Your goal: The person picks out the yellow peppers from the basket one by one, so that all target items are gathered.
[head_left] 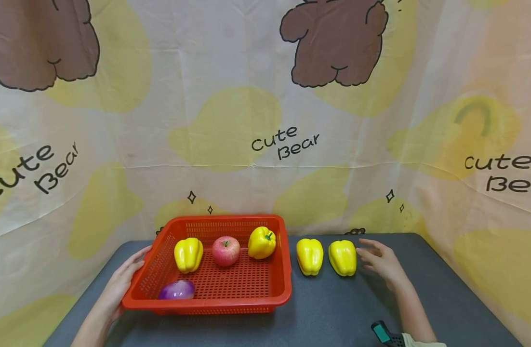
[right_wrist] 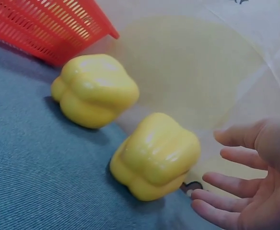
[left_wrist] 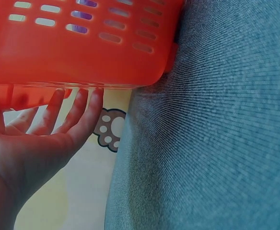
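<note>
My left hand (head_left: 119,284) rests against the left side of a red plastic basket (head_left: 218,306), its fairly straight fingers touching the outer wall under the rim in the left wrist view. Inside lie a yellow bell pepper (head_left: 188,255), a red apple (head_left: 226,251), another yellow pepper (head_left: 261,243) with a green stem, and a purple onion-like vegetable (head_left: 177,290). To the basket's right stand two more yellow peppers, a nearer one (head_left: 310,257) and a farther one (head_left: 342,258). Just beside the latter, my right hand (head_left: 381,261) spreads its fingers, holding nothing; a small gap shows in the right wrist view.
A dark grey tabletop (head_left: 330,313) carries everything. Behind it hangs a pale cloth (head_left: 231,193) printed with bears and yellow patches, close to the table's back edge. A teal-and-black device (head_left: 382,332) sits on my right wrist.
</note>
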A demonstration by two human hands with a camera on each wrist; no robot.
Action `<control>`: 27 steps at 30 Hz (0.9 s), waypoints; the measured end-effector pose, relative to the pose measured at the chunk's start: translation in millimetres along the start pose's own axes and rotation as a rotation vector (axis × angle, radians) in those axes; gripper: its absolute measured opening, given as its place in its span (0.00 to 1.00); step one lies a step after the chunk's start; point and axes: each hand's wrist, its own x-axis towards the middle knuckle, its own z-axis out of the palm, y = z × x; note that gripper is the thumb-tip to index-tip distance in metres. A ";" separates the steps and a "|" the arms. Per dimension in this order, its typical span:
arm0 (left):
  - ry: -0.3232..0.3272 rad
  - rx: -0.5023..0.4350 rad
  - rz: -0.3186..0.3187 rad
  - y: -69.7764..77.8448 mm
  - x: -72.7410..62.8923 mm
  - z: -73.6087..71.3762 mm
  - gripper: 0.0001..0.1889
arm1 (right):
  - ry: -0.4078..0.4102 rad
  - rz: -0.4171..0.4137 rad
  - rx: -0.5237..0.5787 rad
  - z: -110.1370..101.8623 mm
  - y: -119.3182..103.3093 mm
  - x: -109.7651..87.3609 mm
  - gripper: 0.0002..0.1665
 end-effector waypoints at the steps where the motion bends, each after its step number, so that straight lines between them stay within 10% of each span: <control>1: 0.003 0.001 -0.001 0.1 0.0 0.0 0.31 | -0.003 -0.003 -0.003 -1.2 -1.2 -0.7 0.35; 27: 0.006 0.005 -0.021 0.7 1.0 0.4 0.31 | 0.019 -0.084 -0.072 -7.1 -34.5 -16.0 0.34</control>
